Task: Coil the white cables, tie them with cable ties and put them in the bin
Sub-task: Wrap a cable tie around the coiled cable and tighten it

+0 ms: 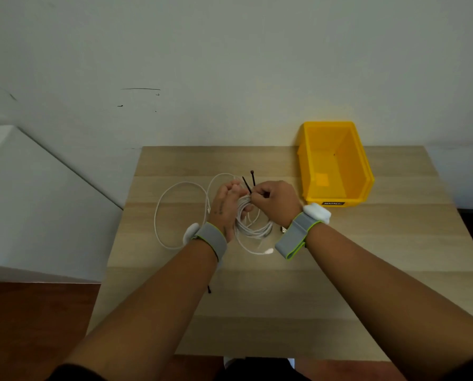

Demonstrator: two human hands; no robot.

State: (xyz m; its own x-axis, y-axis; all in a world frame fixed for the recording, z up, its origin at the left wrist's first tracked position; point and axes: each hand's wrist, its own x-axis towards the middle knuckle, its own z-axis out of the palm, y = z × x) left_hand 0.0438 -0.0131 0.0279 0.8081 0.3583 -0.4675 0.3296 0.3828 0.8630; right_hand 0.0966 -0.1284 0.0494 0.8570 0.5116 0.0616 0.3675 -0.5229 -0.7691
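Left hand (pixel 225 206) is gripping the white cable coil (pixel 253 222), right hand (pixel 272 200) is pinching the black cable tie (pixel 247 185); a loosening grip risks loops springing apart before cinching.

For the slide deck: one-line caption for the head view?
Both hands, left and right, cinch a black tie around a white coil on the table; second cable loose, yellow bin empty.

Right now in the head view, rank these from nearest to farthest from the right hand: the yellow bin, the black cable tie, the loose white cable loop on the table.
1. Black cable tie: pinched at the right hand fingertips, over the coiled bundle.
2. Yellow bin: just right of the hand, empty.
3. Loose white cable loop: far left, beyond the left hand.
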